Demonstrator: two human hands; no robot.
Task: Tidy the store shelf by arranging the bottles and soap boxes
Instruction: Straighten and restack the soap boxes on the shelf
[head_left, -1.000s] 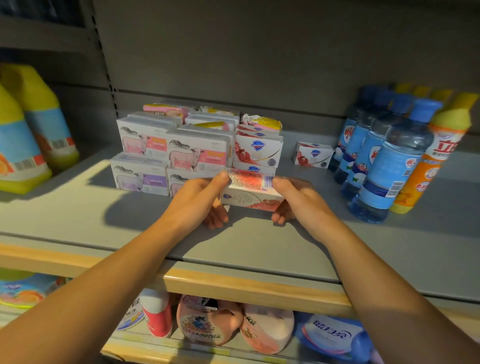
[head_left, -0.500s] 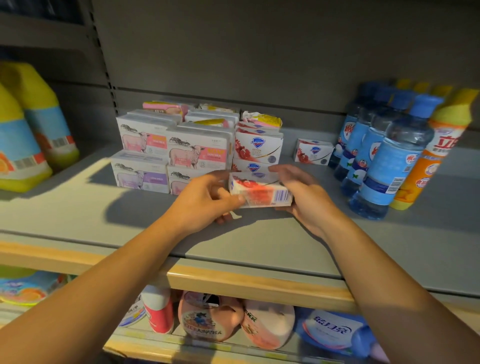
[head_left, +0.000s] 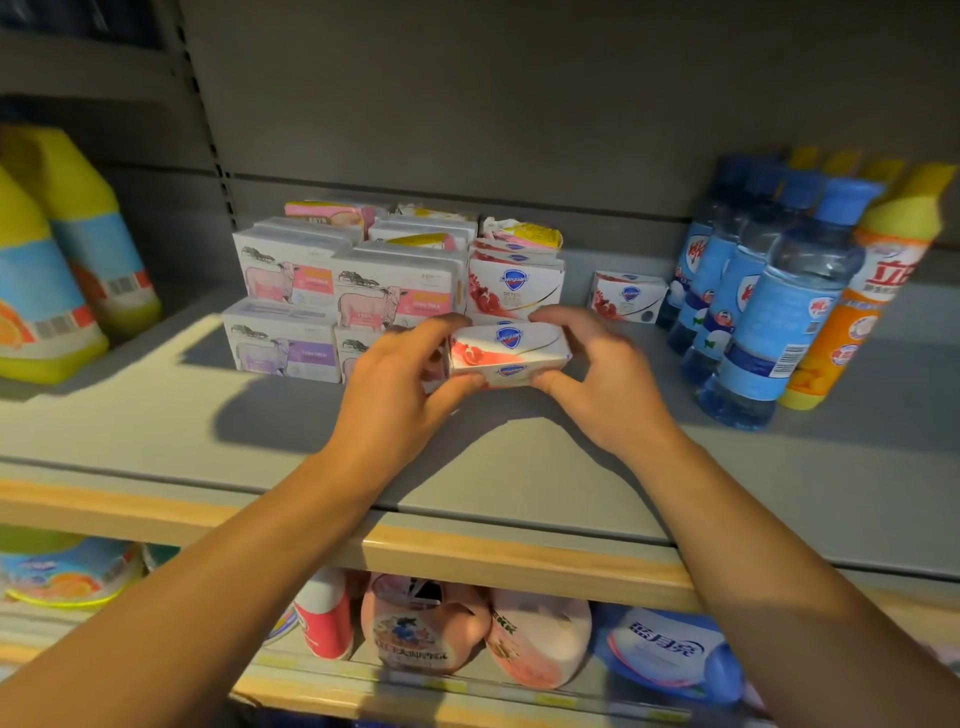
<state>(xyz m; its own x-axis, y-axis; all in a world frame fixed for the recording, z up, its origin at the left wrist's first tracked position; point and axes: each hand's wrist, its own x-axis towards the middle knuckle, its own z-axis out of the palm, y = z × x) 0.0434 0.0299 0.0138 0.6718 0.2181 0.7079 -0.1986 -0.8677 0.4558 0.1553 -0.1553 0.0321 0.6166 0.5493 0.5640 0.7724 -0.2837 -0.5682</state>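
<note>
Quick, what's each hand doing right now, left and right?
Left hand: grips the left end of the Safeguard soap box.
Right hand: grips the right end of the same box.

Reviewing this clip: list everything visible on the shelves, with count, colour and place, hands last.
held soap box: one, white and red, in front of the stacks
sheep soap boxes: several, white with pink or purple labels, stacked centre-left
Safeguard stack: white and red, right of the sheep boxes
lone soap box: one, white and red, beside the bottles
water bottles: a row, blue, right
orange bottle: yellow cap, far right
yellow jugs: two, far left
lower shelf: mixed pouches and bottles
left hand, right hand: both grip the held soap box
</note>
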